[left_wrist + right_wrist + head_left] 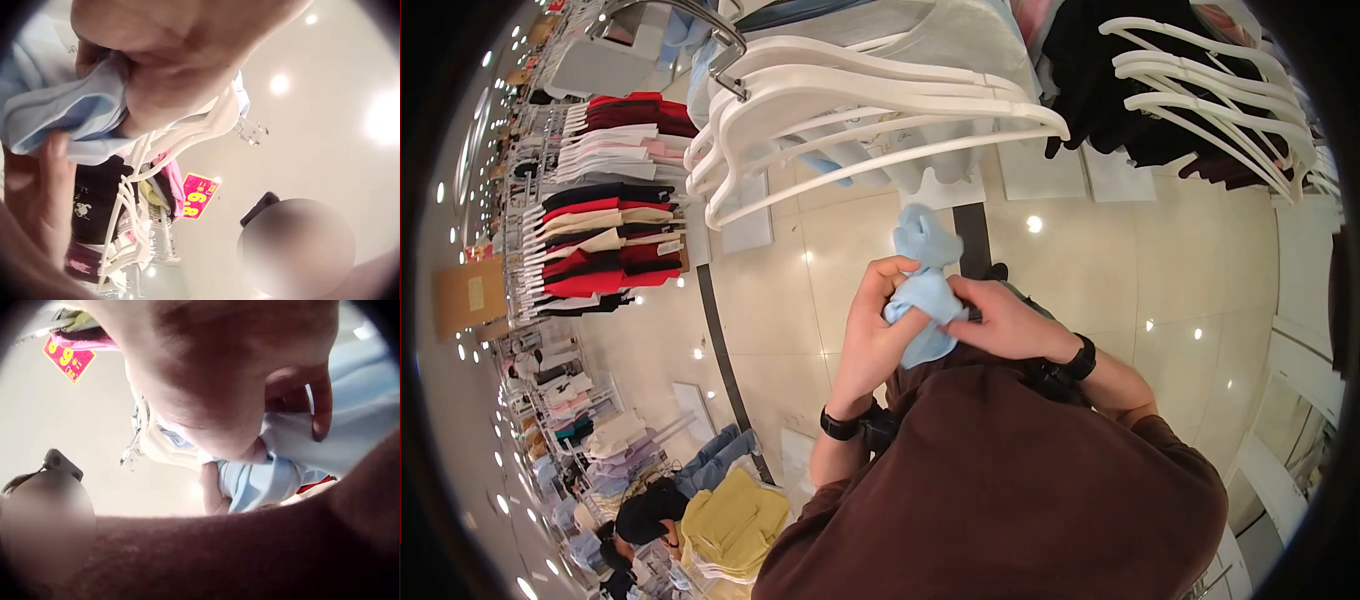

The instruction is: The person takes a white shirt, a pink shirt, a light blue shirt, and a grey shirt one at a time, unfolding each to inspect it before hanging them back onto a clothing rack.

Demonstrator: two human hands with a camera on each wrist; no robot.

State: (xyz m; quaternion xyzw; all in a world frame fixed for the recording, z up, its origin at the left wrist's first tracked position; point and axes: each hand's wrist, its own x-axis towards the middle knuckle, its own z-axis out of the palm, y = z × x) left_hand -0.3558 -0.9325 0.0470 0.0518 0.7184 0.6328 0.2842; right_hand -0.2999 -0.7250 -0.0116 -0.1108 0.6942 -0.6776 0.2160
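Note:
A bunched light blue garment [928, 300] is held in front of the dark brown shirt of the person wearing the cameras. My left hand [875, 325] grips it from the left, thumb across the cloth and fingers behind it. From the right, my right hand [1012, 322] pinches its edge between thumb and fingers. In the left wrist view the blue cloth [69, 119] makes a loose, open fold between the two hands. More of the cloth [265, 481] shows below my right hand in the right wrist view. Its full shape is hidden by the folding and the hands.
White hangers [880, 110] hang on a rail just ahead, with pale shirts behind. More hangers [1210, 90] with dark clothes are at the upper right. Racks of red and black garments [610, 240] stand left. Another person [650, 515] bends near yellow clothes [735, 520] at lower left.

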